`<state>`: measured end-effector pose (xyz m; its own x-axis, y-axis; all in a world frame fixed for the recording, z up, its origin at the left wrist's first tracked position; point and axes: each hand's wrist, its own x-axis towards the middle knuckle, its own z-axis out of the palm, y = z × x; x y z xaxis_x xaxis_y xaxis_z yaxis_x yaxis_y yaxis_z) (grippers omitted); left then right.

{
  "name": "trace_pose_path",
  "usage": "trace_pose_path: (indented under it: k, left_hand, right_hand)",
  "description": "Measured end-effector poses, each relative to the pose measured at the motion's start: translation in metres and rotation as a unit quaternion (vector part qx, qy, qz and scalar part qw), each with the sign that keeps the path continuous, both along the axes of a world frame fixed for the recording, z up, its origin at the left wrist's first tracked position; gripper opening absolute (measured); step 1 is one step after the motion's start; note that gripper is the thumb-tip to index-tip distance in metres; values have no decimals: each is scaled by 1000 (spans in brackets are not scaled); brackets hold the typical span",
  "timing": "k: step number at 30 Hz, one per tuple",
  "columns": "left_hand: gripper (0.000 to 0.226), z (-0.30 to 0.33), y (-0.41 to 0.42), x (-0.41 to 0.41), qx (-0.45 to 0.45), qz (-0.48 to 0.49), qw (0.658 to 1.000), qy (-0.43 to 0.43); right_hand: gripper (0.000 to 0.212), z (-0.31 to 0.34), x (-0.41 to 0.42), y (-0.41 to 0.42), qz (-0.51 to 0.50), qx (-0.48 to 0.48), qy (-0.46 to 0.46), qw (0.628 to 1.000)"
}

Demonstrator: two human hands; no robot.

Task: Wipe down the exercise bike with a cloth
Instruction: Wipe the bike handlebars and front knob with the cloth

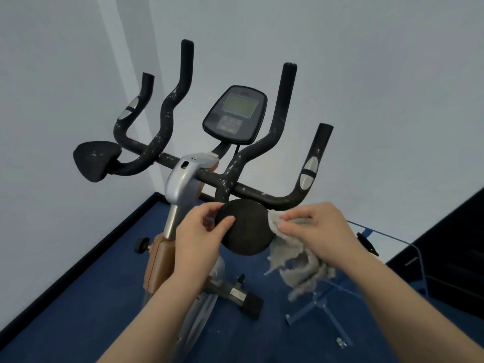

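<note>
Bike point(183, 179) sits in the corner on blue carpet point(86, 292). Left hand point(201, 237) pinches the round black pad point(246, 226) by its edge, right hand point(317, 229) pinches a grey cloth point(296, 260) against the pad's other side.

Single head view; I looked forward and down, close over exercise bike point(183, 176) handlebars, blue floor point(78, 271) below.
</note>
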<state>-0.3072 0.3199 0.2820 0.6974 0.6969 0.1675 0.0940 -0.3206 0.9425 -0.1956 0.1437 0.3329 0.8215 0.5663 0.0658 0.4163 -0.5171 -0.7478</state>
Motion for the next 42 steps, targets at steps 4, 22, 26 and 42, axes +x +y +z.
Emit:
trace_pose_path:
  k: [4, 22, 26, 42]
  left_hand:
    - [24, -4, -8, 15, 57, 45, 997, -24]
    - [28, -22, -31, 51, 218, 213, 952, 7]
    - [29, -24, -30, 52, 229, 225, 947, 5]
    - [17, -16, -25, 63, 463, 173, 869, 28]
  right_hand:
    - [5, 14, 16, -15, -58, 106, -31, 992]
    - [12, -13, 77, 96, 179, -6, -96, 979]
    - [10, -13, 80, 98, 199, -46, -153, 967]
    - [29, -8, 71, 86, 151, -109, -115, 976]
